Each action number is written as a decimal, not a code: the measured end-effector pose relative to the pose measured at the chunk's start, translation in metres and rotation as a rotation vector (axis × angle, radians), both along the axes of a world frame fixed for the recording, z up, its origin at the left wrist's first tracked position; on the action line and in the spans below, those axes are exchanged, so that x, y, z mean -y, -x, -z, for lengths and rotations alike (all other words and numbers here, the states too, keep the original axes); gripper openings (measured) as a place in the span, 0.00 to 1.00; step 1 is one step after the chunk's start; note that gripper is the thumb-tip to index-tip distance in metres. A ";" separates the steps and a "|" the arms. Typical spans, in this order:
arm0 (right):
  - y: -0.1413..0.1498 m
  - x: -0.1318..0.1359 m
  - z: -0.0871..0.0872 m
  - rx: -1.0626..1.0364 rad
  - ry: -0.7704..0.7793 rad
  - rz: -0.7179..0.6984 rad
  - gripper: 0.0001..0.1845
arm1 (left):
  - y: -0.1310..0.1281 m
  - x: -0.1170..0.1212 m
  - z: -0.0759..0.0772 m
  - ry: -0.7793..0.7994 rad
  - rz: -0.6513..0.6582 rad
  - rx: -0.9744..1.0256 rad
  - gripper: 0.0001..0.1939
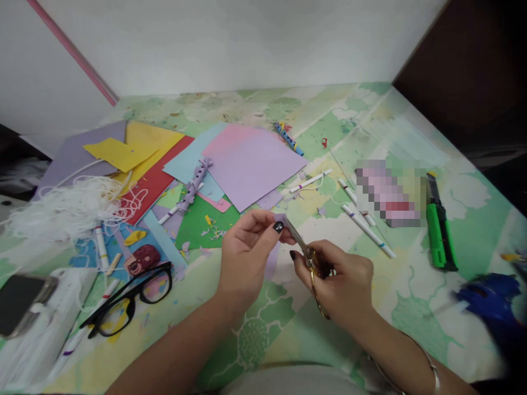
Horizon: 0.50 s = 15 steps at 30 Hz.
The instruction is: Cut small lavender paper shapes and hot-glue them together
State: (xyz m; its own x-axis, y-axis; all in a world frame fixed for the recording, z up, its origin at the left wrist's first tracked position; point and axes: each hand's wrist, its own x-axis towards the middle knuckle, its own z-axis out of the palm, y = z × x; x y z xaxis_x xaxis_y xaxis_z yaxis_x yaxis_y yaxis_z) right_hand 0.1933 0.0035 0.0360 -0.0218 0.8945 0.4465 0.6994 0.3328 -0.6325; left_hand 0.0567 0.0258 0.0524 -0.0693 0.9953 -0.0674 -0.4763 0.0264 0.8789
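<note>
Near the middle of the table, my left hand (249, 252) pinches a small piece of purple paper (280, 218) between thumb and fingers. My right hand (340, 285) is wrapped round the gold handles of a pair of scissors (300, 241). The blades point up and left and meet the paper at my left fingertips; whether they are closed on it I cannot make out. Beyond my hands lies a larger lilac sheet (255, 170). A rolled purple paper tube with dark dots (195, 184) rests to its left.
Glasses (132, 299), tangled white string (78, 203) and a phone (24, 302) lie at left. A green cutter (440, 236), several markers (370, 233) and a blue glue gun (489, 302) are at right. A blue dotted tube (289, 139) lies farther back. Paper scraps dot the tablecloth.
</note>
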 end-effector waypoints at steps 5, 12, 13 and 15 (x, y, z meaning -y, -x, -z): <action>-0.001 -0.001 0.001 0.023 -0.016 0.005 0.09 | 0.000 -0.001 0.001 0.014 -0.010 -0.030 0.02; -0.002 -0.001 0.004 0.061 -0.062 0.000 0.10 | 0.000 -0.001 0.001 0.024 -0.001 -0.012 0.02; -0.002 -0.001 0.004 0.064 -0.059 0.002 0.10 | 0.000 -0.001 0.000 0.025 0.001 -0.013 0.02; -0.002 -0.001 0.003 0.065 -0.044 0.006 0.10 | 0.001 -0.001 0.000 0.025 0.002 -0.018 0.02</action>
State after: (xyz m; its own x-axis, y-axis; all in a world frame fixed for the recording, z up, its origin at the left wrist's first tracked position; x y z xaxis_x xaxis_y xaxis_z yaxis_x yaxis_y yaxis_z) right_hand 0.1957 0.0048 0.0328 -0.0469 0.8744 0.4829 0.7408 0.3547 -0.5704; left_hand 0.0562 0.0267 0.0519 -0.0687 0.9934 -0.0916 -0.4604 0.0499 0.8863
